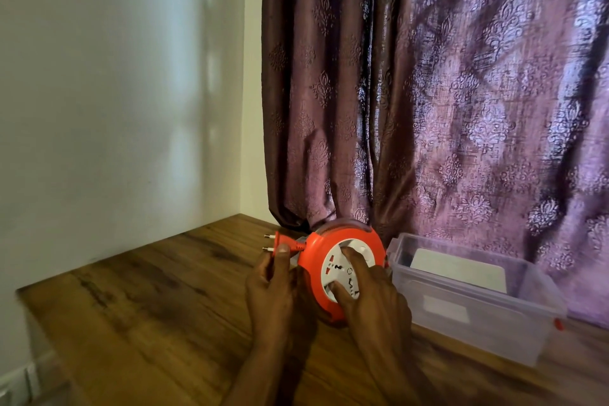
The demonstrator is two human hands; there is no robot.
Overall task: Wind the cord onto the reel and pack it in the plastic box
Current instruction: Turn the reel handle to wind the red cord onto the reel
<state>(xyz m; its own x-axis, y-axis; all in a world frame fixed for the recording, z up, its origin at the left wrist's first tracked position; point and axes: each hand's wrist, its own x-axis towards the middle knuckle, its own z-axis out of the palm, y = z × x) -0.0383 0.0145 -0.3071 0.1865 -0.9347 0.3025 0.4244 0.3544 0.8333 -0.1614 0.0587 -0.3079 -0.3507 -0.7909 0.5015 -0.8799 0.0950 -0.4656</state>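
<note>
Gripping from the left, the left hand (275, 287) held the orange plug (284, 244), its thumb laid over the plug's body with the fingers curled beneath, and the two metal pins pointed left toward the white wall (115, 92). The plug sat right against the rim of the orange reel (316, 249), which stood on edge above the wooden tabletop (148, 306), tilted so that its white socket face (342, 269) was turned toward the camera. No loose cord showed outside the reel. The right hand (375, 300) rested on that white face with two fingers pressed onto it, one near the top and one near the bottom; its grip was spread rather than closed around anything. Just beside the reel to the right stood the clear plastic box (478, 323), lid off, with a flat white item (461, 269) lying inside and a small red clip at its near right corner. A patterned purple curtain (445, 92) hung behind reel and box.
</note>
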